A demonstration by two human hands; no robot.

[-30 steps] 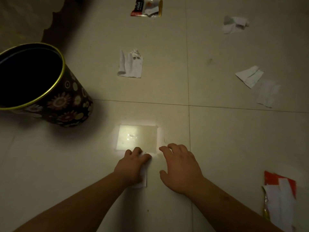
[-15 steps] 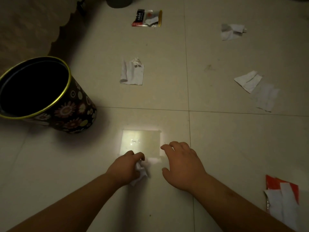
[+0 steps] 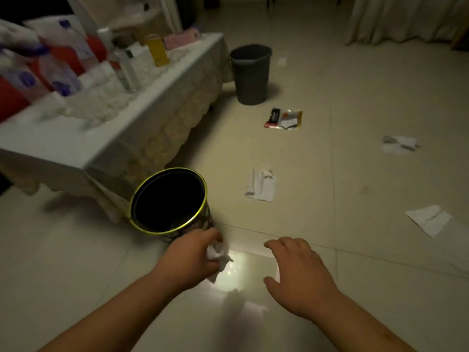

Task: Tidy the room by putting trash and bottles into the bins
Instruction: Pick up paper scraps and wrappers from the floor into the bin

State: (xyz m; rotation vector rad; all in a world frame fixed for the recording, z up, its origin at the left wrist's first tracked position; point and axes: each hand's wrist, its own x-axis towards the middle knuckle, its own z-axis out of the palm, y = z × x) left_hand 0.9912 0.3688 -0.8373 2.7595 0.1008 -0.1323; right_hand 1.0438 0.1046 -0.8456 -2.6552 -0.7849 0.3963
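My left hand [image 3: 190, 260] grips a crumpled white tissue [image 3: 218, 257] just above the tiled floor, right beside the flowered bin [image 3: 167, 201] with the gold rim. That bin stands open and dark inside. My right hand [image 3: 297, 270] hovers over the floor with fingers relaxed and holds nothing. More trash lies ahead: a white tissue [image 3: 261, 185], a red and black foil wrapper [image 3: 283, 118], and paper scraps at right [image 3: 429, 219] and far right [image 3: 398, 144]. A dark grey bin [image 3: 251, 73] stands further back by the table corner.
A low table [image 3: 106, 138] with a white cloth fills the left side and carries several bottles [image 3: 127, 69] and packages. A bright light patch [image 3: 248, 270] reflects on the floor between my hands. Curtains hang at the back right.
My left hand has picked the tissue off the floor and lifted it toward the flowered bin. The view has tilted up, bringing the table and the grey bin into sight.
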